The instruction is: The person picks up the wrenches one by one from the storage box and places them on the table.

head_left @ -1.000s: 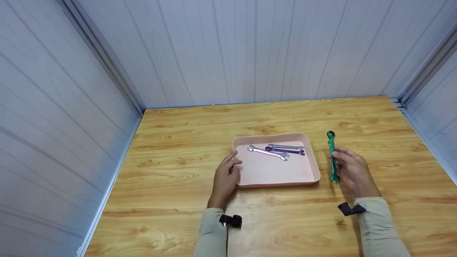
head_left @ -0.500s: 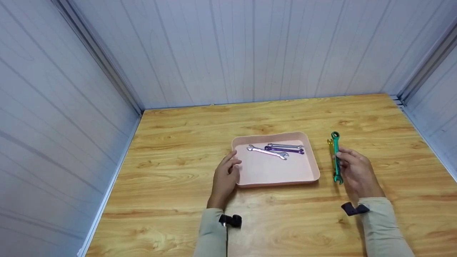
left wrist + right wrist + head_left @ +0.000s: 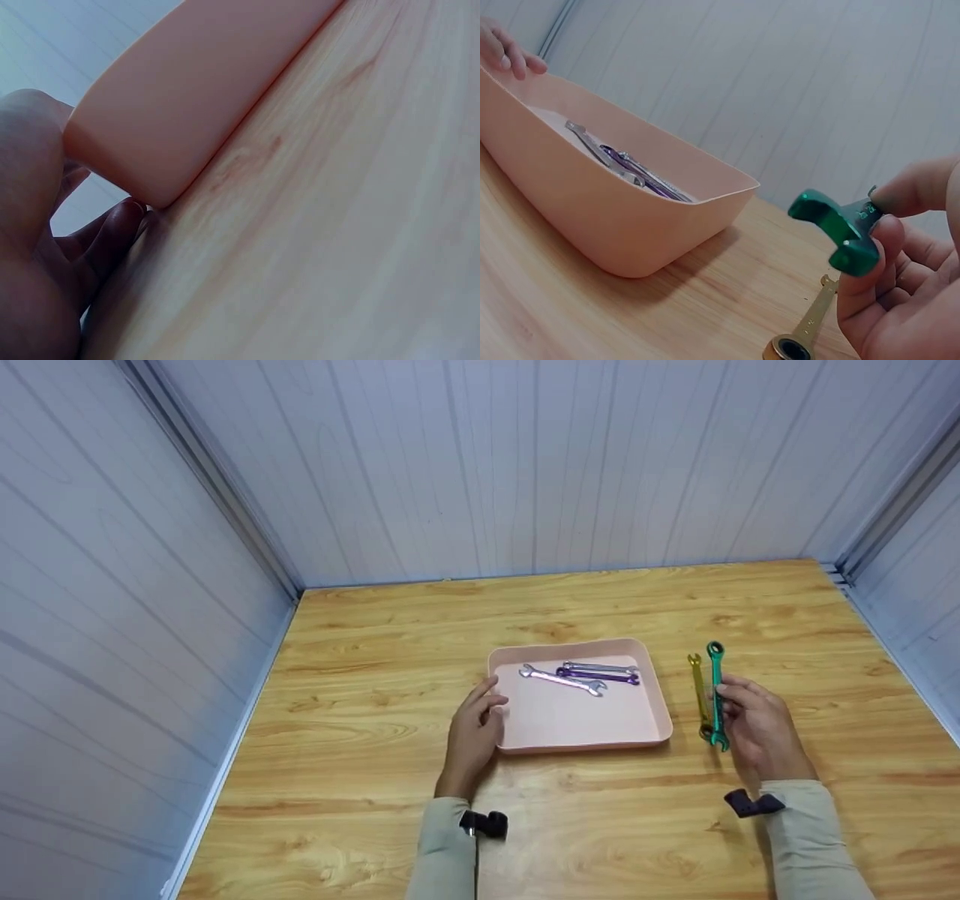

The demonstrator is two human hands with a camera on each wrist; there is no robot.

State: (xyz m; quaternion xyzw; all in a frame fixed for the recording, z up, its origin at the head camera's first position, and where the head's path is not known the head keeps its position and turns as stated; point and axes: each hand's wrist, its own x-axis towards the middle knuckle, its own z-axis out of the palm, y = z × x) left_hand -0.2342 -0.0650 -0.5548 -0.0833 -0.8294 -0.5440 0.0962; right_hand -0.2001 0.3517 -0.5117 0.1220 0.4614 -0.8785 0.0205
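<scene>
1. We see the slim green metal wrench [image 3: 718, 711] shifted right, uncovering the slim gold metal wrench [image 3: 700, 694] on the wood-grain table [image 3: 360, 705], seemingly easing access.
2. Our right hand [image 3: 759, 731] pinches the green wrench; our left hand [image 3: 474, 735] curls loosely over the shallow pink tray [image 3: 577, 727]'s left rim.
3. Silver wrenches [image 3: 559, 679] and a purple wrench [image 3: 600, 676] lie inside; the gold wrench lies between.

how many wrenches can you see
5: green wrench in the right hand, gold wrench on the table; front silver wrench, purple wrench and rear silver wrench in the pink tray; overlap may hide more.
</scene>
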